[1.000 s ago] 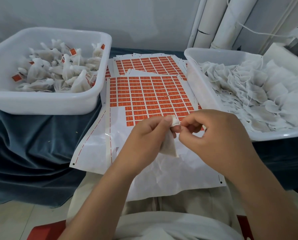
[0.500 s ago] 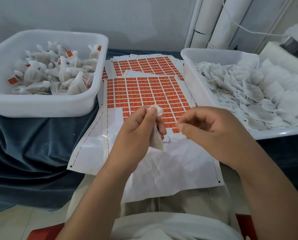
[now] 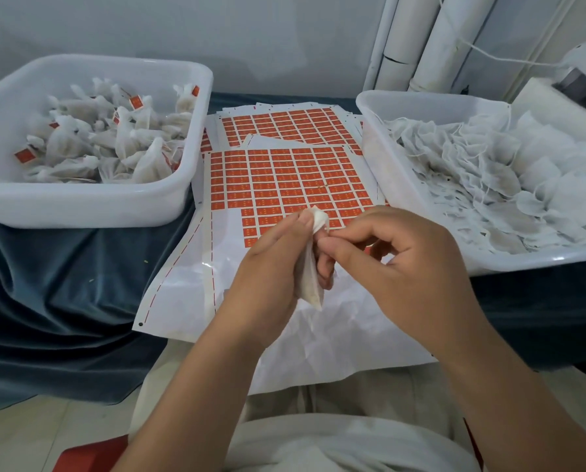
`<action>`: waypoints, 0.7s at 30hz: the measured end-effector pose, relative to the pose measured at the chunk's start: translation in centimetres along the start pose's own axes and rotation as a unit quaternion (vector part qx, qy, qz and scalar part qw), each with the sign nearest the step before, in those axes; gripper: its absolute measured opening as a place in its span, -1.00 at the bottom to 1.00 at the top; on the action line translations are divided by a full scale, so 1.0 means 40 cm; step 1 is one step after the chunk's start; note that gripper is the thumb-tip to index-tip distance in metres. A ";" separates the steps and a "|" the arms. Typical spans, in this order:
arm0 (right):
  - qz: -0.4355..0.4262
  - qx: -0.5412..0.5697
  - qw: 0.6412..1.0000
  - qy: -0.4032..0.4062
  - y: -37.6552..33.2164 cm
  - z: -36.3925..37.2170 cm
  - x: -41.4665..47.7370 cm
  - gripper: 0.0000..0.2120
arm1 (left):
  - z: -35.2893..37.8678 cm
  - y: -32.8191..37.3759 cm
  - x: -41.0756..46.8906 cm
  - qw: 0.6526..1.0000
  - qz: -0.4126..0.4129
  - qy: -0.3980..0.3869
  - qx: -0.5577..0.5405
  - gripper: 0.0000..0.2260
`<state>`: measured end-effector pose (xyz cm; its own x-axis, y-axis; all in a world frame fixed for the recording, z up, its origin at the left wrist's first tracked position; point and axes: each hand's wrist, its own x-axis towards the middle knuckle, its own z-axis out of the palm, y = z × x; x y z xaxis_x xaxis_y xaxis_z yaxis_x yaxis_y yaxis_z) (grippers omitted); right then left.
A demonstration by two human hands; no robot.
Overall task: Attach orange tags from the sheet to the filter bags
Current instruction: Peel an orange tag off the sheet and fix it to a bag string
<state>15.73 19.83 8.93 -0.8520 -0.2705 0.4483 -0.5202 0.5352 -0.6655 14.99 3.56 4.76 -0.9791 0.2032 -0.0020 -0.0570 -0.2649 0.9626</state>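
The sheet of orange tags point(image 3: 284, 178) lies between two bins, its near rows peeled down to bare white backing. Above that backing my left hand point(image 3: 271, 267) grips a small white filter bag point(image 3: 310, 284) by its gathered neck, and the bag's body hangs down. My right hand point(image 3: 410, 264) has its fingers curled, with the index fingertip and thumb pinching at the bag's neck. Whether a tag or a string sits between those fingers is hidden.
A white bin point(image 3: 90, 206) on the left holds tagged bags point(image 3: 114, 141). At the right a second white bin point(image 3: 404, 178) holds untagged bags point(image 3: 489, 185). Another tag sheet point(image 3: 284, 126) lies behind the first. Blue cloth point(image 3: 63, 284) covers the table, and white pipes point(image 3: 421, 39) stand behind.
My right hand drew away to the right from the bag, then came back, and its fingertips are on the bag's neck again. My left hand kept hold of the bag.
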 end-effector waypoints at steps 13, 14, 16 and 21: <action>0.046 0.044 0.997 0.041 -0.024 0.008 -0.011 -0.87 | 0.010 0.004 -0.007 0.993 -0.007 -0.063 -0.103 -0.58; 0.031 0.030 0.998 0.051 -0.024 0.009 -0.010 -0.91 | 0.011 0.006 -0.008 0.997 0.005 -0.045 -0.060 -0.59; 0.016 0.015 0.998 0.060 -0.019 0.005 -0.008 -0.93 | 0.013 0.011 -0.012 0.999 0.019 -0.005 0.025 -0.62; -0.008 -0.051 0.997 0.064 -0.003 0.001 -0.009 -0.92 | 0.027 0.016 -0.025 0.991 0.053 0.014 0.123 -0.62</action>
<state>16.12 19.81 8.82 -0.8255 -0.1785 0.5355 -0.5192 0.6124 -0.5962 16.13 4.21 5.68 -0.9824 0.1591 0.0975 0.0915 -0.0448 0.9948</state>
